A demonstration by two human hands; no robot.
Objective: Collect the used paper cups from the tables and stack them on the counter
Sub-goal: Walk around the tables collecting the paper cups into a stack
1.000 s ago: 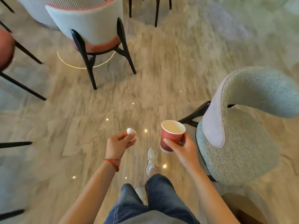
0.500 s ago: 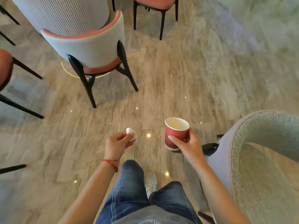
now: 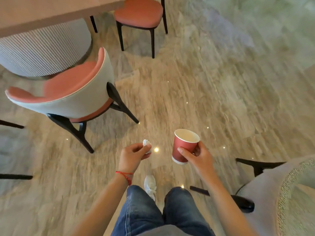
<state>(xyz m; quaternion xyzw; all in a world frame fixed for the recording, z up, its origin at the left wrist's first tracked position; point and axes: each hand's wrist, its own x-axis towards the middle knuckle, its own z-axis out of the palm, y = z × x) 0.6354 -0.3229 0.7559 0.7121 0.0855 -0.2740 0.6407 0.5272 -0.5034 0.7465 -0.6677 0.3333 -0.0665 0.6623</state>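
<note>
Both hands are raised at waist height over a pale stone-look floor (image 3: 213,92): the left hand (image 3: 134,156), a red string bracelet (image 3: 125,175) at its wrist, pinches a small crumpled white paper wad (image 3: 147,145) between thumb and curled fingers, while the right hand (image 3: 197,156) grips a red paper cup (image 3: 185,145) around its lower half, thumb across the front, fingers wrapped behind. The cup is held in the air, tilted slightly, its white inside showing and its rim well above the floor, apart from the wad. At far left, a bench (image 3: 51,12) with a light top rests on a ribbed white round base (image 3: 44,51); tucked against that base is a chair with a coral seat and pale curved back (image 3: 71,97) on black legs. Beyond it, near the top centre, stands a second coral-seated chair (image 3: 139,13). Below the hands are blue jeans (image 3: 148,212) and one white sneaker (image 3: 150,185) planted on the floor. At lower right, a grey-green upholstered chair (image 3: 279,193) with dark legs sits just beside the person's right forearm. Small points of light reflect off the floor around the hands.
</note>
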